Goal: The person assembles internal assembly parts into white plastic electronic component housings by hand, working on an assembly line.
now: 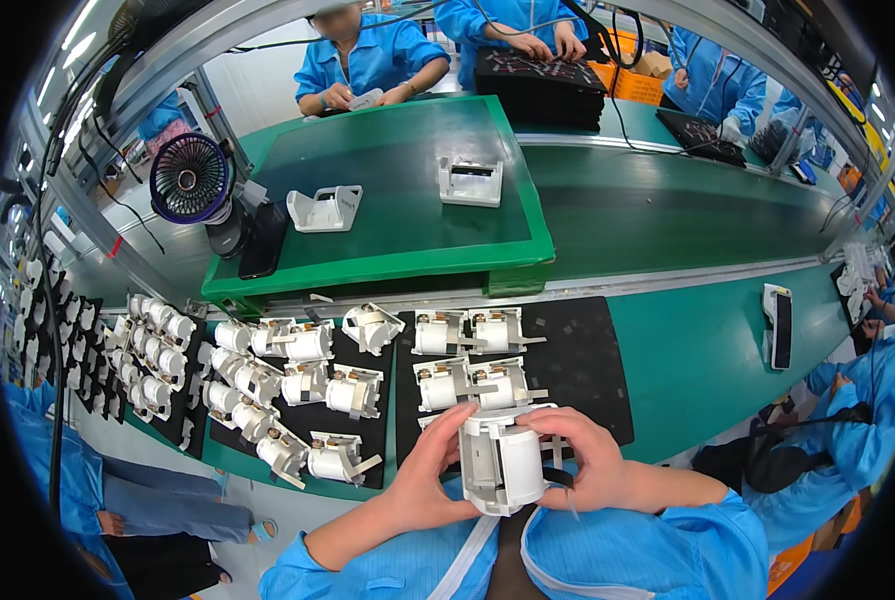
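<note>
A white plastic housing with a rounded cylinder (505, 462) is held up close to my body between both hands. My left hand (429, 472) is closed on its left side, fingertips at the upper edge. My right hand (585, 458) grips its right side, where a dark strip and a thin pale strip stick out near the fingers. Just beyond the hands, similar white assemblies (495, 382) with pale strips stand in rows on a black mat (589, 350). More white assemblies (353, 390) sit on a second black mat to the left.
Ahead stands a raised green platform (397, 160) bearing two white housings (324, 210) (470, 184). A small fan (189, 180) and a dark phone (263, 243) are at its left. A white handheld device (777, 326) lies right. Co-workers in blue sit across.
</note>
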The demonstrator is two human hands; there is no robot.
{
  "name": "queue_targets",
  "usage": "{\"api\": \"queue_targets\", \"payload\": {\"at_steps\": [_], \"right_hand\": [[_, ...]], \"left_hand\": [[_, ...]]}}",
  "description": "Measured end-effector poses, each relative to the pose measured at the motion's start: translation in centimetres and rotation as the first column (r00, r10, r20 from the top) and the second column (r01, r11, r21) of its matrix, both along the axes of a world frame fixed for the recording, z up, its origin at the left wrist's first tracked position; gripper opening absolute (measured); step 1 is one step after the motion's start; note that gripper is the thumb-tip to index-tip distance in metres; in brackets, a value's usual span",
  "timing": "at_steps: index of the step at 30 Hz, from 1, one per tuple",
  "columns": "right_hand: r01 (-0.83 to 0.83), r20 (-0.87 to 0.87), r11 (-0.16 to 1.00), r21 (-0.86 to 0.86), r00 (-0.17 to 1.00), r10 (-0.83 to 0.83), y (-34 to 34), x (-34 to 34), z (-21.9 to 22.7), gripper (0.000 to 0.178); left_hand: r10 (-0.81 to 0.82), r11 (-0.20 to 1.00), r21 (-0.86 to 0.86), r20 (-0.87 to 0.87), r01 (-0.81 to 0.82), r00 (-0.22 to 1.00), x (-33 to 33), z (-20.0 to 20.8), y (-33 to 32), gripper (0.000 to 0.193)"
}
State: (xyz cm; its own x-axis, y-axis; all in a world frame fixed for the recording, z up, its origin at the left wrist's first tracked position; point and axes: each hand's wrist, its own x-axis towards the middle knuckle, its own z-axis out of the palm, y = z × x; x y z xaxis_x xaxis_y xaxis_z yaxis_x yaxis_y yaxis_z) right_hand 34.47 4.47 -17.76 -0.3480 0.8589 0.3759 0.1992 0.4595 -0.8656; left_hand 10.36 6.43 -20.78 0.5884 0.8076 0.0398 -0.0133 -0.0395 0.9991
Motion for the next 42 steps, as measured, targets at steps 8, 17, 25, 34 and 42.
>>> {"api": "queue_targets", "payload": {"at_steps": [8,17,25,34,42], "right_hand": [[-0.082,0.131,0.986,0.142,0.989,0.063,-0.1,-0.2,0.9,0.076],[-0.084,0.120,0.972,0.221,0.991,0.058,-0.8,-0.2,1.5,0.073],[-0.014,0.116,0.976,0.219,0.993,-0.012,-1.1,-0.5,1.9,0.068],[-0.008,0.280,0.980,0.197,0.959,-0.048,-1.6,-0.4,2.4,0.069],[-0.018,0.234,0.963,0.268,0.971,-0.047,-1.8,-0.9,1.8,0.066]], "left_hand": [[-0.051,0.999,-0.006,0.063,0.052,0.997,0.2,0.0,-0.1,0.107],[-0.102,0.992,0.095,0.167,0.087,0.981,0.1,-0.9,-0.3,0.102],[-0.104,0.984,0.157,0.142,0.082,0.984,-0.1,-1.6,-0.1,0.104],[-0.026,0.971,0.238,-0.027,0.032,0.999,0.1,-1.4,-0.3,0.114],[-0.024,0.996,0.091,0.194,0.007,0.981,0.5,-1.9,-0.7,0.101]]}}
